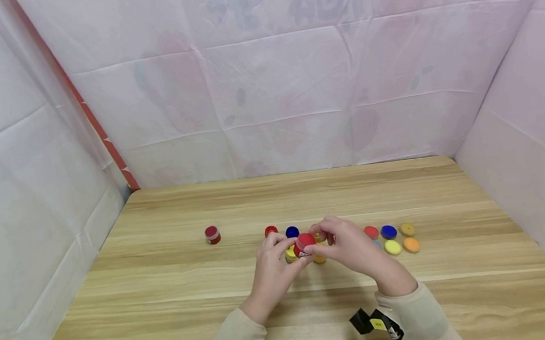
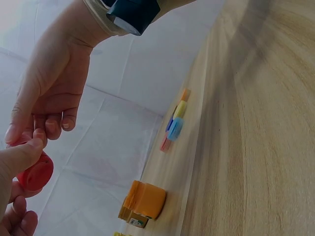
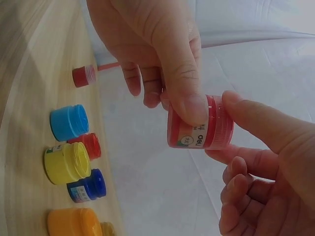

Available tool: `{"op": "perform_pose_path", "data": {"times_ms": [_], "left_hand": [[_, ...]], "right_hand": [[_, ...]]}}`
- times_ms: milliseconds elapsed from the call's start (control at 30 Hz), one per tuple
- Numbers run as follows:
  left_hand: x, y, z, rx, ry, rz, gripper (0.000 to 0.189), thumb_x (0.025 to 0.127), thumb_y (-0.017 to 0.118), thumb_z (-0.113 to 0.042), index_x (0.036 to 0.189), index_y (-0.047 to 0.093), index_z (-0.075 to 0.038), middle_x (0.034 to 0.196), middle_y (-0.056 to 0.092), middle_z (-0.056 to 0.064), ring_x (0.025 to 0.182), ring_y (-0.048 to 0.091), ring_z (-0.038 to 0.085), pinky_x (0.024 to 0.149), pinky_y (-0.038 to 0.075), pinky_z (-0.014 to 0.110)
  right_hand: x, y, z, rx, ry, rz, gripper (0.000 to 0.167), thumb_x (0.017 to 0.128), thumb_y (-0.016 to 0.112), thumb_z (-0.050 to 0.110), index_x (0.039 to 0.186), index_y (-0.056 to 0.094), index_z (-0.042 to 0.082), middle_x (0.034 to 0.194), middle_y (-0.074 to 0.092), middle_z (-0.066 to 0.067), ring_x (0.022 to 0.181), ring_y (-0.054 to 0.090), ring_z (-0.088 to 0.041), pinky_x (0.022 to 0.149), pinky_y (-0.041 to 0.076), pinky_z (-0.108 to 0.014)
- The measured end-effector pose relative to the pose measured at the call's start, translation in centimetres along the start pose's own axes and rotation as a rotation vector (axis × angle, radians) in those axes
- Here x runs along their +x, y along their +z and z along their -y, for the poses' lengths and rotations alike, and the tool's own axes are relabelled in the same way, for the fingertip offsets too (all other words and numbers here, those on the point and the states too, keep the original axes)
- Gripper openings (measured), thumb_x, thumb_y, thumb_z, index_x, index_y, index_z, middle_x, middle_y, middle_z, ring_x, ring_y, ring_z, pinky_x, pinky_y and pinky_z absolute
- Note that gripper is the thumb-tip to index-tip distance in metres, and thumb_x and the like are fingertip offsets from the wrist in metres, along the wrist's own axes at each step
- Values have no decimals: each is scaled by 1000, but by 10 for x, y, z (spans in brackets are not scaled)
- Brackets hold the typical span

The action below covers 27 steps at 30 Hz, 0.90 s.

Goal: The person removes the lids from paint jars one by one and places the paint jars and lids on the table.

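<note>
Above the table, both hands hold one small red paint jar (image 1: 305,239) with a lid on it. My left hand (image 1: 271,269) grips the jar's body, its thumb across the label in the right wrist view. From the other side, my right hand (image 1: 353,248) pinches the ribbed lid (image 3: 224,123) between thumb and index finger. Below and behind the hands stand several lidless jars: light blue (image 3: 69,123), yellow (image 3: 64,164), red (image 3: 92,146), dark blue (image 3: 88,187) and orange (image 3: 74,223). In the head view the hands partly cover them.
Loose lids lie to the right of the hands: red (image 1: 371,232), dark blue (image 1: 389,232), yellow (image 1: 392,247), orange (image 1: 411,245), ochre (image 1: 407,229), and a light blue one (image 2: 174,129). Another lidded dark red jar (image 1: 212,234) stands far left on the wooden table (image 1: 165,296). Cloth walls surround the table.
</note>
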State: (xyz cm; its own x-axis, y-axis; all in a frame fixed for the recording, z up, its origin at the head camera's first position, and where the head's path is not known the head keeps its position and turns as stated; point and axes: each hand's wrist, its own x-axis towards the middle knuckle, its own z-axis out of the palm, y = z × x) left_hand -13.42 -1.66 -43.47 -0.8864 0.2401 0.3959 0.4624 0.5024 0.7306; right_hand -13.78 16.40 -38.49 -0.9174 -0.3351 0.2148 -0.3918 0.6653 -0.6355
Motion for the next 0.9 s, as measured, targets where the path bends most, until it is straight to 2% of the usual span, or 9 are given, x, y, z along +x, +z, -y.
{"op": "perform_pose_path", "data": {"times_ms": [100, 267, 333, 467, 567, 733, 900], "left_hand": [[0, -1, 0, 3, -7, 8, 42, 75, 78, -28, 109, 68, -3, 96, 52, 0, 91, 45, 14, 79, 36, 36], [0, -3, 0, -2, -33, 20, 44, 76, 76, -31, 110, 68, -3, 97, 53, 4, 91, 45, 14, 75, 37, 32], [0, -3, 0, -9, -37, 18, 46, 77, 76, -33, 110, 68, -3, 97, 53, 3, 91, 45, 14, 75, 38, 32], [0, -3, 0, -16, -29, 16, 49, 77, 73, -39, 110, 68, -4, 97, 52, 0, 91, 46, 14, 75, 38, 32], [0, -3, -1, -17, -30, 17, 49, 77, 73, -39, 111, 68, -4, 95, 50, -4, 90, 45, 14, 74, 38, 31], [0, -3, 0, -8, -27, 19, 48, 77, 74, -36, 111, 67, -3, 95, 49, -4, 89, 45, 14, 72, 38, 28], [0, -2, 1, -26, -17, 14, 51, 78, 72, -40, 112, 67, -2, 95, 50, -2, 88, 46, 18, 69, 39, 26]], "right_hand": [[0, -1, 0, 14, -35, 30, 28, 81, 72, 26, 102, 69, 9, 76, 48, 4, 65, 44, -11, 54, 40, -24], [-1, -2, 1, 41, -68, 86, 32, 86, 68, 24, 112, 65, 7, 79, 49, 5, 68, 45, -12, 55, 42, -23], [-1, -1, 2, 41, -55, 77, 36, 85, 69, 27, 114, 64, 6, 80, 48, 5, 70, 45, -13, 55, 42, -24], [-1, 1, 3, 15, -9, 18, 39, 80, 72, 37, 105, 65, 7, 78, 46, 3, 71, 44, -14, 58, 41, -25], [-1, 2, 3, 8, 1, 3, 34, 79, 73, 36, 99, 66, 9, 77, 46, 3, 70, 44, -13, 57, 40, -25], [-2, 2, 2, 33, -32, 34, 27, 83, 71, 27, 104, 66, 10, 79, 48, 4, 70, 45, -15, 56, 41, -25], [-1, 2, 3, 34, -17, 11, 36, 80, 73, 32, 106, 65, 9, 80, 48, 3, 71, 46, -18, 56, 41, -25]]}}
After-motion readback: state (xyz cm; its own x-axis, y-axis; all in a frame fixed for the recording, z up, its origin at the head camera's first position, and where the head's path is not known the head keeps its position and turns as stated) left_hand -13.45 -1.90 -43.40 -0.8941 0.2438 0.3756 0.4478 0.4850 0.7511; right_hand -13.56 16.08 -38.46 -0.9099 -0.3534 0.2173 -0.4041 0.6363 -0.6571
